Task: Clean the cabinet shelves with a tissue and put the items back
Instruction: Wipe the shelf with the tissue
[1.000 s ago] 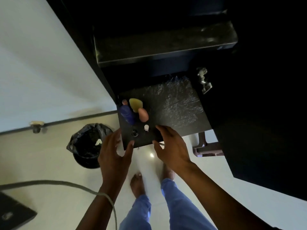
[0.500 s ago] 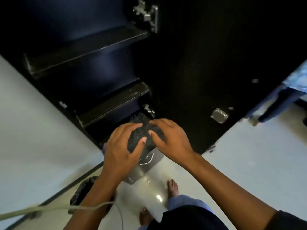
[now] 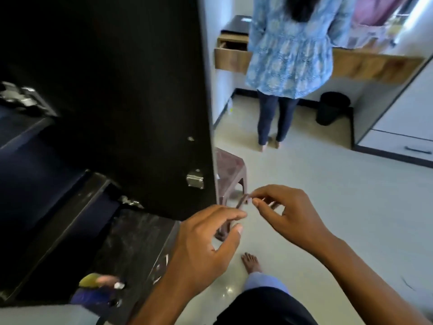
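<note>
My 2 hands hang apart over the floor [image 3: 328, 195]; left hand [image 3: 206, 249] loosely curled, holding nothing; right hand [image 3: 288, 214] pinched, on what I cannot tell; the cabinet shelf [image 3: 131, 242] sits lower left, small items [image 3: 100, 281] at its corner, beside the open door [image 3: 131, 90].

Black cabinet door [image 3: 131, 90], pale cream floor [image 3: 328, 184].
Blue patterned tunic [image 3: 290, 50], brown stool [image 3: 230, 170], black bin [image 3: 332, 107], wood-grain drawer [image 3: 230, 58].
</note>
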